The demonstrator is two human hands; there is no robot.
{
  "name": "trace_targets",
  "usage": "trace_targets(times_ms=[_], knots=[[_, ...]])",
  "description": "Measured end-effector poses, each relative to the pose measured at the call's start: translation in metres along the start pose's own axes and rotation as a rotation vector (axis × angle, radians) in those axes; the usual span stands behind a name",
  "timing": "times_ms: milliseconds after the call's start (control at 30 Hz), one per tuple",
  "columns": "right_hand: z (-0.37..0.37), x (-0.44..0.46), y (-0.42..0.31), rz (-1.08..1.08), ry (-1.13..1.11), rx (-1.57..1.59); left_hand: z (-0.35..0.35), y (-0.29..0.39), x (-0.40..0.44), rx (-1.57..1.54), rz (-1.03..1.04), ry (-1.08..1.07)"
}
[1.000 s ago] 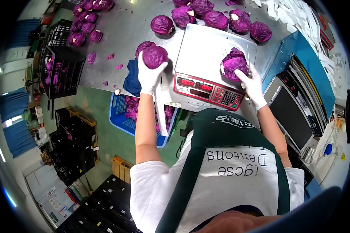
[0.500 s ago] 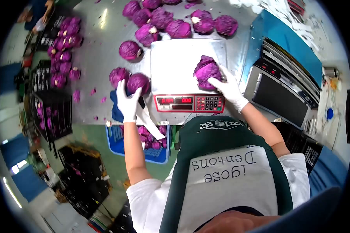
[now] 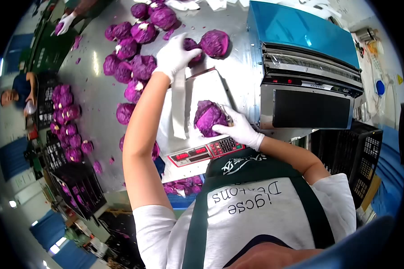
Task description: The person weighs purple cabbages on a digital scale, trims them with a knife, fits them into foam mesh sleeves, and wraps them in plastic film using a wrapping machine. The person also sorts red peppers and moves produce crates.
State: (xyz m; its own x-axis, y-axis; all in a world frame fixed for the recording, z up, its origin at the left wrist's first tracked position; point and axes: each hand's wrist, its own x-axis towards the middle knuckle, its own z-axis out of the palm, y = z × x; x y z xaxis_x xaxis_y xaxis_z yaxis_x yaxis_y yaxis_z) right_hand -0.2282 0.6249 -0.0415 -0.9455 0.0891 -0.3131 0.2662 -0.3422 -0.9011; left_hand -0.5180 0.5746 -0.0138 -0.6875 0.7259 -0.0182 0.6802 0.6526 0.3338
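Observation:
My left hand [image 3: 175, 56], in a white glove, reaches over the far edge of the scale. Its thumb and fingers are around the side of a red cabbage [image 3: 191, 50], partly hidden by the hand. A long white strip [image 3: 178, 107] hangs from this hand across the scale; how it is held is hidden. My right hand [image 3: 239, 129], also gloved, grips another red cabbage [image 3: 207, 117] by its right side, on the white plate of the scale [image 3: 195, 89]. The scale's red-edged keypad and display [image 3: 202, 152] face me, and the digits are blurred.
Several red cabbages [image 3: 143, 67] lie on the metal table [image 3: 94, 103], left and beyond. A blue-topped machine [image 3: 307, 33] stands right. Below the table edge, a blue crate [image 3: 184, 201] holds purple leaves. Another person [image 3: 22, 92] and a co-worker's gloved hand [image 3: 66, 23] appear at left.
My left hand has left the two cabbages near the front and reached to the far side of the scale, the white strip moving with it. My right hand stays on its cabbage. The view has turned.

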Motion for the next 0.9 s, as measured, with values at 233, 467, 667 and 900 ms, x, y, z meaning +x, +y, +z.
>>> trace_targets(times_ms=[233,467,667,900], knots=[[-0.008,0.001,-0.004,0.003,-0.064,0.158,0.084,0.060,0.069,0.354,0.075,-0.262],[-0.008,0.004,0.003,-0.016,-0.073,0.269,0.066,0.042,0.055,0.131,0.086,-0.195],[-0.009,0.004,0.008,0.005,-0.033,0.196,0.001,0.028,0.010,-0.237,0.090,0.002],[-0.011,0.008,0.007,-0.045,0.017,0.147,-0.070,-0.010,-0.132,-0.289,-0.137,0.037]])
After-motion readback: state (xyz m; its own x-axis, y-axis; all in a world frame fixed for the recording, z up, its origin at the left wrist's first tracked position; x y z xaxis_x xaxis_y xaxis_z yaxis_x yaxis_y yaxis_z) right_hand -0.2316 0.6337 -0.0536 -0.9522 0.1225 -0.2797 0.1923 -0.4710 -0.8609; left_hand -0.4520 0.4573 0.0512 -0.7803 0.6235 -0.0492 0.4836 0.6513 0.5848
